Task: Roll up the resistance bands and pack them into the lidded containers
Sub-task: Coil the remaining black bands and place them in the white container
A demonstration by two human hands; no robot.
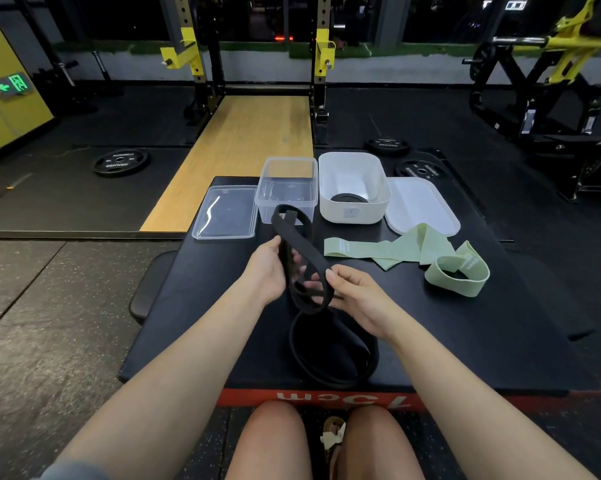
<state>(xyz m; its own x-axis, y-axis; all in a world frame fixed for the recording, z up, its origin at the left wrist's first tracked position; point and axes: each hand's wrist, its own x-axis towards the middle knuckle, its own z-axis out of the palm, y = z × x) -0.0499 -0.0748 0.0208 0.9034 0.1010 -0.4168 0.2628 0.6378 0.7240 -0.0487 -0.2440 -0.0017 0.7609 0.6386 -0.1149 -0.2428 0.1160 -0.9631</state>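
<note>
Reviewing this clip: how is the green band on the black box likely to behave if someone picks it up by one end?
The green band will probably be floppy: it lies flat with folds and a twist, and its right end slumps into a soft loop. It looks thin and fabric-like, so likely light, trailing and dragging across the black box rather than lifting whole. Its woven-looking surface suggests it would not be slippery in a grip.

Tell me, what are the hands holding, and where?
Both hands, left and right, grip the black band around its middle; its lower loop rests on the box.
</note>
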